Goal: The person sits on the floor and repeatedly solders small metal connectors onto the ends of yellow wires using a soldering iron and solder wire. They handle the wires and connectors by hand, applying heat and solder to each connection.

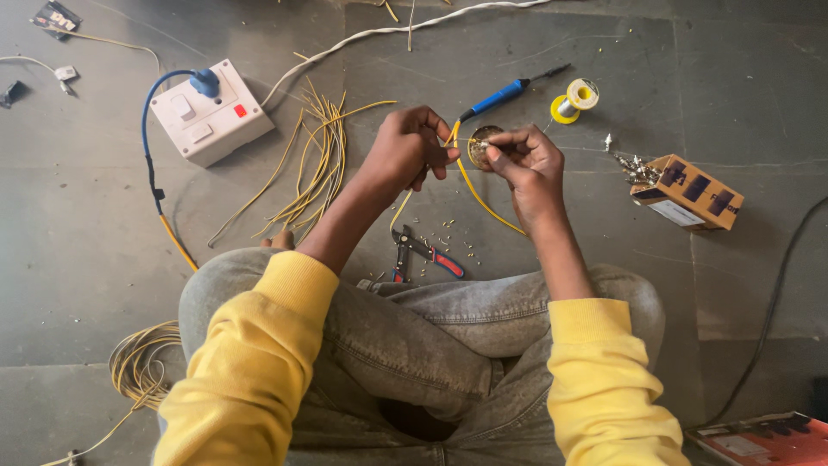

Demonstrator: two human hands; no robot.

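My left hand (412, 145) pinches the end of a thin yellow wire (473, 184) that loops down toward my lap. My right hand (526, 164) grips the same wire just beside it, held over a small round tin (479, 143) on the floor. The two hands almost touch. A blue-handled soldering iron (504, 95) lies just beyond them, with a yellow spool of solder (574, 99) to its right. Red and blue wire cutters (423, 253) lie on the floor between my hands and my knees, among small wire scraps.
A white switch box (211, 121) with a blue plug stands at the left, next to a bundle of cut yellow wires (312, 164). A small cardboard box (687, 192) with metal bits sits at the right. A yellow wire coil (138, 362) lies by my left knee.
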